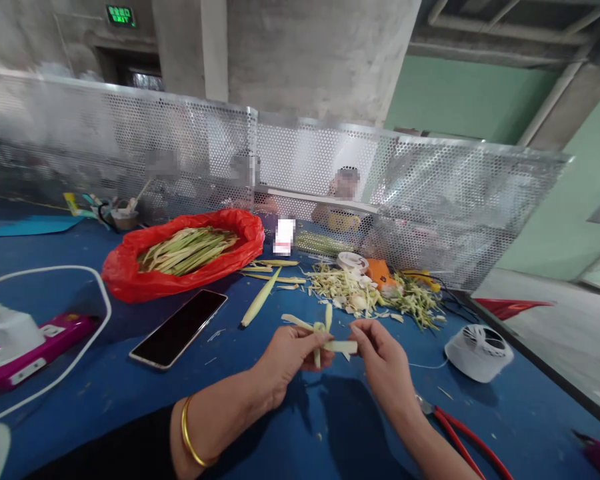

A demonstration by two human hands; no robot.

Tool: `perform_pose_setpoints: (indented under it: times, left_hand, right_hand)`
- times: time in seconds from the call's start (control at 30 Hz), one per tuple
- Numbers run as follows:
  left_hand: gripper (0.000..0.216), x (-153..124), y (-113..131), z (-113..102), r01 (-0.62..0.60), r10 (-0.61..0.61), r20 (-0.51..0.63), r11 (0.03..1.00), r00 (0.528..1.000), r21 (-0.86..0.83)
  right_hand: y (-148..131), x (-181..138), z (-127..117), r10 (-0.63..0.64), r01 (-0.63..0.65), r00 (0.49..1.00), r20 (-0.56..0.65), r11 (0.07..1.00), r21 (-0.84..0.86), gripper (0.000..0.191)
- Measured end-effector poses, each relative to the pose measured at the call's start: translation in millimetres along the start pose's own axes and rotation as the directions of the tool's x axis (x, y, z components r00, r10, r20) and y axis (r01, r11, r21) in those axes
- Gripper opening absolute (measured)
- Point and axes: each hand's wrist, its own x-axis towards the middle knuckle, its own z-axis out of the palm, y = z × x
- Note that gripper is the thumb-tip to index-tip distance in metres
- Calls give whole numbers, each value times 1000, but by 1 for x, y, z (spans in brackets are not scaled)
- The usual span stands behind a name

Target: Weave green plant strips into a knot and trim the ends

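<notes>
My left hand (pixel 297 353) is closed in a pinch around a small folded knot of pale green leaf strips (pixel 321 328), whose flat ends stick out on several sides. Just to the right, my right hand (pixel 386 357) has its fingers curled and the thumb against them. Its fingertips are at the end of one strip; what is between them is hidden. A white thread runs from a spool (pixel 480 353) towards that hand and disappears behind it. Beneath the right wrist lie red-handled pliers (pixel 455 433). One long pale husk leaf (pixel 261 299) lies beyond my left hand.
On the blue table (pixel 250 433) are a phone (pixel 180 329), a red plastic bag (pixel 130 280) of leaf strips, and a heap of scraps (pixel 347 288). A purple power strip (pixel 45 350) with a white cable is at left. A perforated metal screen (pixel 190 147) borders the back.
</notes>
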Motion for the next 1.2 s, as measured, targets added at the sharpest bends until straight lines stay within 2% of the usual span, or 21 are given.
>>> perform_pose_setpoints:
  times: [0.07,0.13,0.2,0.33,0.57,0.8,0.97,1.07,1.2]
  left_hand:
    - [38,0,2,-1,-81,75,-79,993,994,-81]
    - [36,0,1,0,-149,132,-118,978,984,-143]
    - [35,0,-2,2,-169,152,-110,971,982,-169]
    - [41,1,-9,5,-137,135,-30,983,990,-122]
    - [40,0,-7,5,-136,142,43,984,989,-115]
    - [31,-3,-5,6,-137,152,81,976,985,-166]
    - [22,-4,-3,5,-119,133,115,986,984,-114]
    - [21,-4,0,5,-115,127,100,987,987,-116]
    - [27,-5,7,2,-98,100,1,977,995,-191]
  right_hand:
    - [-4,-5,2,9,-8,995,102,1000,-11,26]
    - [-8,-12,8,23,-24,956,292,1000,0,25]
    - [-10,-19,16,27,-42,915,403,999,26,26]
    - [-8,-26,28,37,-79,936,350,991,107,38]
    - [-9,-24,27,47,-90,948,315,989,122,43]
    - [-14,-25,27,84,-127,957,278,982,141,35]
    - [-15,-25,24,127,-170,955,268,975,145,29]
    - [-16,-25,22,83,-130,954,290,981,146,29]
    - [-20,-28,21,56,-101,924,378,990,101,27]
